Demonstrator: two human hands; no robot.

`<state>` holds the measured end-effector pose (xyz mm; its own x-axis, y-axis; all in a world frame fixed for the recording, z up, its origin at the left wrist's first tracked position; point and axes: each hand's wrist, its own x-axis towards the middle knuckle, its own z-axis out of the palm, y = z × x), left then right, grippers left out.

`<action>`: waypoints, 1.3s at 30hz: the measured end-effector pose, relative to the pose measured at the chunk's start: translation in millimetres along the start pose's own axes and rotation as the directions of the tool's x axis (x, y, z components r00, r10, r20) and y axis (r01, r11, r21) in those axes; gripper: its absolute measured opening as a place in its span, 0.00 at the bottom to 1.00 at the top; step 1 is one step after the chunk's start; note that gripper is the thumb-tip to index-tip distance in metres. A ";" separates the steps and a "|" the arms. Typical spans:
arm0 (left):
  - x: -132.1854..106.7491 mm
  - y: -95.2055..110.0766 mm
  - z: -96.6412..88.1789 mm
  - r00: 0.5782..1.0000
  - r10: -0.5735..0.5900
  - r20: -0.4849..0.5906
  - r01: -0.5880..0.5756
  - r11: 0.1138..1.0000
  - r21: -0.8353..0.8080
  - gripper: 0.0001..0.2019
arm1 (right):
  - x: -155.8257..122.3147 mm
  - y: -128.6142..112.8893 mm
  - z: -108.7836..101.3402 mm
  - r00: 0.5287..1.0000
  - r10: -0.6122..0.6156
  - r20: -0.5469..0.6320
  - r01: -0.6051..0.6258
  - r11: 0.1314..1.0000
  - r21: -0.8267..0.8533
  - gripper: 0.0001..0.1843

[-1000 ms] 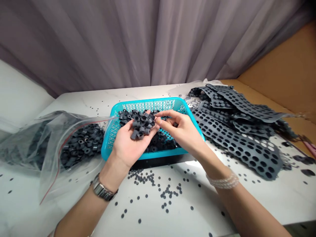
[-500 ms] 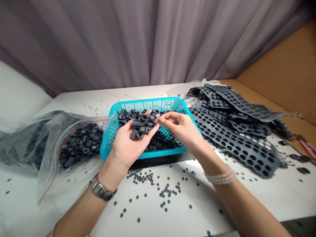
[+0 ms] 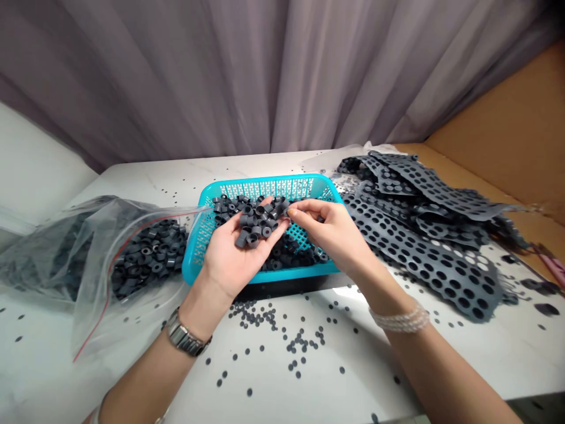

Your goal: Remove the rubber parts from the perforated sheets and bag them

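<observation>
My left hand (image 3: pixel 229 256) is palm up over the turquoise plastic basket (image 3: pixel 265 278), cupping a heap of small dark grey rubber caps (image 3: pixel 256 222), short cylinders with a hole in the end. At the heap's right edge, my right hand (image 3: pixel 329 229) has thumb and forefinger pinched together on a single rubber cap (image 3: pixel 281 207), partly hidden by the fingertips. More loose caps lie in the basket beneath both hands.
On the left lies a clear zip bag (image 3: pixel 95 247) full of caps, its mouth at the basket. Perforated dark rubber sheets (image 3: pixel 424 259) are piled on the right. Small black discs (image 3: pixel 302 341) are scattered over the white table (image 3: pixel 353 388). A grey curtain (image 3: pixel 247 76) hangs behind.
Both hands stay over the basket, the right fingertips still at the heap's edge. The whole view has shifted slightly; little else differs.
</observation>
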<state>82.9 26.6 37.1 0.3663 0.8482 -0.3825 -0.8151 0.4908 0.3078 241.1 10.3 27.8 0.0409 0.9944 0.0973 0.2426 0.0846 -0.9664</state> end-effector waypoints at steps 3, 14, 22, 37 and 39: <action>0.2 0.5 -1.1 1.000 -0.018 0.008 0.018 1.000 -0.007 0.21 | -0.1 -0.8 -2.0 1.000 0.012 0.004 -0.012 1.000 0.023 0.13; 0.5 0.3 -2.2 0.998 -0.066 0.021 0.065 0.995 0.069 0.23 | -1.1 -2.3 -4.3 0.988 0.147 0.045 -0.152 0.978 0.141 0.08; 1.2 0.1 -1.7 0.997 -0.073 0.018 0.071 0.995 0.066 0.23 | -4.4 -8.0 -0.3 0.983 0.157 0.093 -0.163 0.984 0.068 0.15; -0.6 -0.2 -0.6 0.992 -0.118 0.047 0.118 0.993 0.014 0.24 | -0.6 -7.4 -7.9 0.924 0.294 0.245 -0.373 0.837 0.400 0.18; -1.0 0.4 -0.7 0.992 -0.114 0.050 0.114 0.993 -0.003 0.24 | 1.4 -7.6 -10.9 0.907 0.319 0.273 -0.417 0.767 0.487 0.16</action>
<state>81.9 25.9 37.0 0.4786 0.7957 -0.3711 -0.7695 0.5837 0.2591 249.8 10.4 37.9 -0.1501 0.9467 -0.2852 -0.3032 -0.3186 -0.8981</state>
